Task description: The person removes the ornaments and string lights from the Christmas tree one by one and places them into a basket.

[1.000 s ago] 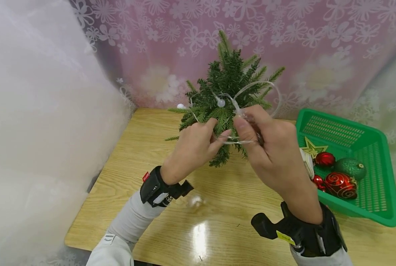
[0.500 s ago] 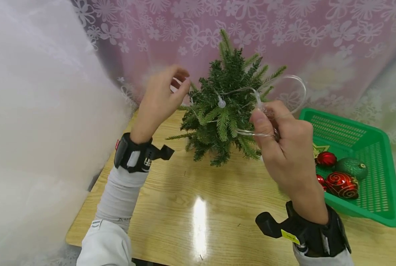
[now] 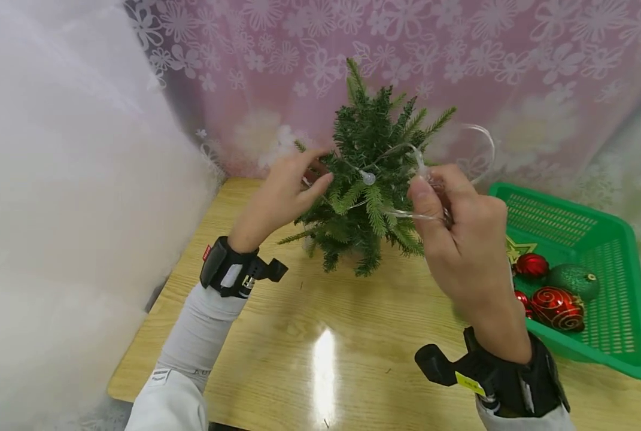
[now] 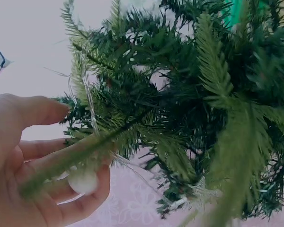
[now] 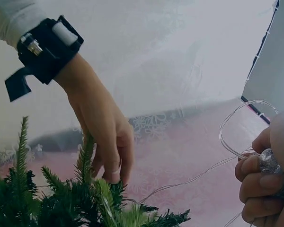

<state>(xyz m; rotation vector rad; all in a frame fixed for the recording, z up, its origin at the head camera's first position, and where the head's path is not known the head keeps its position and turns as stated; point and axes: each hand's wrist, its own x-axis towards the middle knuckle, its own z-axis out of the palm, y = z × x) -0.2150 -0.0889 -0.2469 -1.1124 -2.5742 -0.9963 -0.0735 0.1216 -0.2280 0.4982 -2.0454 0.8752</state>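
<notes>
A small artificial Christmas tree [image 3: 374, 134] stands on the table with a string of clear fairy lights [image 3: 409, 214] across its branches. One round bulb [image 3: 368, 178] hangs at its front. My left hand [image 3: 285, 190] is at the tree's left side, fingers loosely bent among the branches. The left wrist view shows its thumb apart from the fingers, with a white bulb [image 4: 83, 181] against them and the wire [image 4: 89, 94] passing close by. To the right of the tree, my right hand [image 3: 462, 233] grips the gathered light string; a loop [image 5: 225, 127] sticks out above the fingers.
A green plastic basket [image 3: 616, 287] stands at the right, holding red baubles [image 3: 557, 308], a green bauble [image 3: 573, 281] and a gold star [image 3: 520, 248]. A pink flowered curtain [image 3: 277, 78] hangs close behind the tree. White sheeting [image 3: 72, 197] borders the left side of the table [image 3: 266, 335].
My left hand left the front of the tree, swung out to the left, then came back in to its left branches. The right hand shifted right, still holding the light string.
</notes>
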